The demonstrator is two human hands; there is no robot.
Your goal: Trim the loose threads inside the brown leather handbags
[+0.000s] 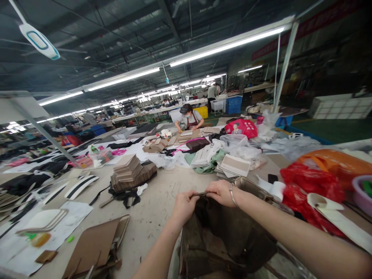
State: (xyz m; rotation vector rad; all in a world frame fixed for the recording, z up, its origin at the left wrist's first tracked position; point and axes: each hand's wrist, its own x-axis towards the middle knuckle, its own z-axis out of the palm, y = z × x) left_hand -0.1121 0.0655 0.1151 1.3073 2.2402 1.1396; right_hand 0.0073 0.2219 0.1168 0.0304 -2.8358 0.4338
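Observation:
A dark brown bag [229,236] with its mouth gaping toward me fills the lower right of the head view. My left hand [185,206] pinches the far edge of its opening between thumb and fingers. Close beside it, my right hand [221,192], with a metal bangle at the wrist, grips the same edge. The bag's bottom lies partly outside the picture. To the left of my left arm lies a flat brown bag piece [92,242] on the table.
Stacked brown panels [129,172] stand ahead on the worktable [165,190]. Red plastic bags [312,178] and a purple basin [362,193] crowd the right. White curved pieces [81,186] lie left. A co-worker [190,117] works across the table.

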